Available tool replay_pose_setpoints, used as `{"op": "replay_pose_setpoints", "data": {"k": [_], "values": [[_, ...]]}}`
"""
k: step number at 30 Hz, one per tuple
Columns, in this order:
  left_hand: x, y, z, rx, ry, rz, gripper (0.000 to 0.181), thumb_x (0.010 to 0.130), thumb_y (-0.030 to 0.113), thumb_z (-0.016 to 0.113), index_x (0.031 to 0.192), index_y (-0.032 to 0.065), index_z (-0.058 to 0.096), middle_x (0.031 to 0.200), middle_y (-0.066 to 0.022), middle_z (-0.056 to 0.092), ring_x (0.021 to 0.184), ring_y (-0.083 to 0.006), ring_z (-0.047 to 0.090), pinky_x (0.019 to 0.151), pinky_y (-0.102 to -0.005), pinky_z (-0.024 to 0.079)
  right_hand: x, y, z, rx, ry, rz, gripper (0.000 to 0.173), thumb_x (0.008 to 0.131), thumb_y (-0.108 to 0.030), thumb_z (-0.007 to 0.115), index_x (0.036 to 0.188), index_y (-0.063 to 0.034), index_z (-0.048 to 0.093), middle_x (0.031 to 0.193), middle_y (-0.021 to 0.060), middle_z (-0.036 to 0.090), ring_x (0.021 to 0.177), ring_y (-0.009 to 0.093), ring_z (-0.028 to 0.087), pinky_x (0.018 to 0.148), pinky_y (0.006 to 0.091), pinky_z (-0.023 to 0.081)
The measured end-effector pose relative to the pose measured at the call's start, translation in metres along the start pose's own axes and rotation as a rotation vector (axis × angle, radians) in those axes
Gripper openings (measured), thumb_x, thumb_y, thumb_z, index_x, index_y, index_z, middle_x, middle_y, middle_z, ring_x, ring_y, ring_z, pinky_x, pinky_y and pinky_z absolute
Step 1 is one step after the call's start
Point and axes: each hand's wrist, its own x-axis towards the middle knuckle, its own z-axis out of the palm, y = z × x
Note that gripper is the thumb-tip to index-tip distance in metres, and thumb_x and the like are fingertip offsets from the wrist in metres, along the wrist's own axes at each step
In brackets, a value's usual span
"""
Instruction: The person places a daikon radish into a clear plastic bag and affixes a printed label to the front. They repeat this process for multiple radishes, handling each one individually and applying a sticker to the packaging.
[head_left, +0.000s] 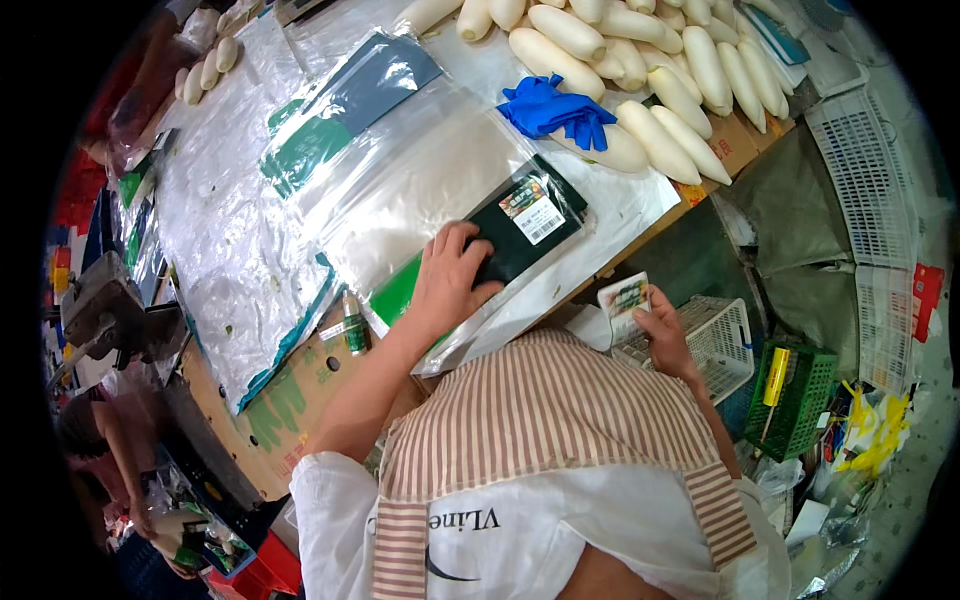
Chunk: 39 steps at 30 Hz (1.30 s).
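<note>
My left hand (450, 277) lies with spread fingers on a stack of clear plastic bags (427, 187), near their dark green printed band. Just beyond its fingertips, a printed label sticker (533, 211) with a barcode is on the band of the top bag. Off the table's front edge, my right hand (666, 328) grips a strip of printed labels (626, 298) between thumb and fingers. Crumpled blue gloves (556, 111) rest on white radishes behind the bags.
Many white radishes (566, 64) are piled at the back. A small green-labelled bottle (353, 324) is left of the bags. White plastic baskets (720, 337) and a green crate (795, 397) stand right, below the table. Co-workers' arms (116, 442) show at the left.
</note>
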Motion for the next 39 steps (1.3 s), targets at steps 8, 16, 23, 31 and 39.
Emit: {"op": "replay_pose_setpoints", "data": {"k": [8,16,23,31,39], "values": [[-0.009,-0.011,0.018,0.094,0.084,0.004,0.039,0.056,0.020,0.074,0.086,0.0065,0.054,0.109,-0.0126,0.047,0.107,-0.0312,0.041,0.085,-0.0428,0.034,0.012,-0.003,0.015,-0.285,0.036,-0.226,0.009,0.087,-0.004,0.048,0.094,-0.0022,0.052,0.087,0.0009,0.055,0.078,0.005,0.051,0.071,0.0204,0.042],[-0.003,0.011,0.028,0.123,-0.128,0.016,0.048,0.058,0.023,0.072,0.099,0.0056,0.055,0.106,-0.0104,0.049,0.099,-0.0268,0.046,0.078,-0.0376,0.039,0.017,0.000,0.023,-0.081,0.009,-0.141,0.008,0.088,-0.006,0.047,0.095,-0.0008,0.048,0.088,0.0037,0.057,0.078,0.006,0.052,0.072,0.0210,0.043],[-0.004,0.023,0.034,0.352,0.026,0.126,0.038,0.064,0.020,0.066,0.097,0.0030,0.058,0.101,-0.0074,0.052,0.092,-0.0239,0.049,0.069,-0.0344,0.044,0.024,0.009,0.021,-0.106,0.050,-0.120,0.011,0.087,-0.006,0.048,0.097,0.0005,0.049,0.087,0.0056,0.059,0.075,0.007,0.054,0.068,0.0205,0.044],[0.000,0.021,0.026,-0.047,0.074,-0.056,0.013,0.068,0.012,0.061,0.068,0.0030,0.052,0.077,-0.0107,0.054,0.067,-0.0290,0.054,0.055,-0.0385,0.044,0.024,0.011,0.013,-0.074,0.124,-0.135,0.011,0.086,-0.005,0.050,0.096,0.0010,0.051,0.087,0.0063,0.060,0.074,0.008,0.055,0.067,0.0204,0.044],[0.024,-0.005,0.003,-0.444,-0.137,-0.273,0.015,0.075,0.016,0.064,0.072,0.0025,0.060,0.070,-0.0172,0.056,0.059,-0.0282,0.055,0.056,-0.0359,0.043,0.024,-0.003,0.029,-0.119,0.144,-0.107,0.010,0.085,-0.002,0.050,0.095,-0.0005,0.052,0.085,0.0036,0.059,0.074,0.008,0.054,0.069,0.0198,0.043]]}}
